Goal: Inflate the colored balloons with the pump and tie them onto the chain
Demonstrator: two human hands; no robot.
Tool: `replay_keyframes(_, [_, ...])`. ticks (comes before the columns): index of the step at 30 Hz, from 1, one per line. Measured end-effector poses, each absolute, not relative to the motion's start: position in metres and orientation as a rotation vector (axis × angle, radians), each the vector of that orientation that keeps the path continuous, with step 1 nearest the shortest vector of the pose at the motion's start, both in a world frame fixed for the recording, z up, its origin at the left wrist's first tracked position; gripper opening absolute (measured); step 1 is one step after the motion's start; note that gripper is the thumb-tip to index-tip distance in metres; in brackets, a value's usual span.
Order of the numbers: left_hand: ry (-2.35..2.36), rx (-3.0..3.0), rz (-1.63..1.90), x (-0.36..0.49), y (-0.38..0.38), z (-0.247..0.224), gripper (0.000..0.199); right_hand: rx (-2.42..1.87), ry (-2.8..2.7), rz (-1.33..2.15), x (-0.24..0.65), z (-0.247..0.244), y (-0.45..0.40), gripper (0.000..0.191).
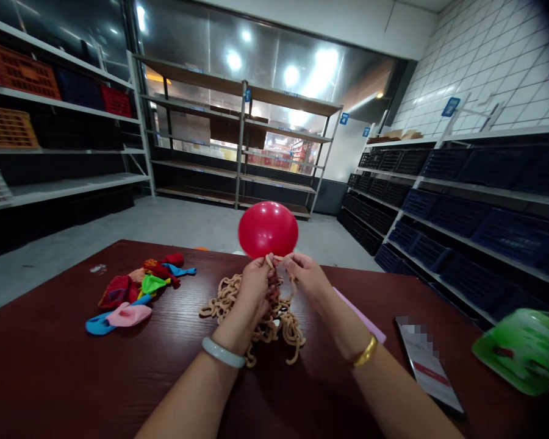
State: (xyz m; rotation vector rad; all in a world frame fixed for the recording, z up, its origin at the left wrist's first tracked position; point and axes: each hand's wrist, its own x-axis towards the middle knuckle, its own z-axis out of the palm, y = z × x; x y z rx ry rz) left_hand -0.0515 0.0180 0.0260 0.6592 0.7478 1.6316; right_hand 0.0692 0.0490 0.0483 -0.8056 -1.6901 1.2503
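A round, inflated red balloon (268,229) stands just beyond my fingertips, above the table's far edge. My left hand (257,283) is closed at the balloon's near side, pinching a strand of tan cord. My right hand (304,273) pinches close beside it, with tan cord between the two hands. Whether the balloon's neck is in my fingers is too small to tell. A tangled heap of tan looped cord (229,297) lies on the table under and around my hands, partly hidden by my left hand.
Uninflated colourful balloons (129,314) lie on the dark red table (50,353) at the left. To the right are a pink stick (361,316), a phone (427,366) and a green packet (521,350). Shelves with crates (507,235) stand around the room.
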Motion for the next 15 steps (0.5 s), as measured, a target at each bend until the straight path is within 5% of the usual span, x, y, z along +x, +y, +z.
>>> replay_keyframes(5, [0.847, 0.792, 1.784, -0.046, 0.024, 0.015, 0.03, -0.663, -1.918, 0.38, 0.065, 0.038, 0.035, 0.013])
replay_keyframes(15, [1.158, 1.189, 1.837, -0.043, 0.026, 0.004, 0.021, -0.51, -2.038, 0.215, 0.083, 0.035, 0.032, 0.016])
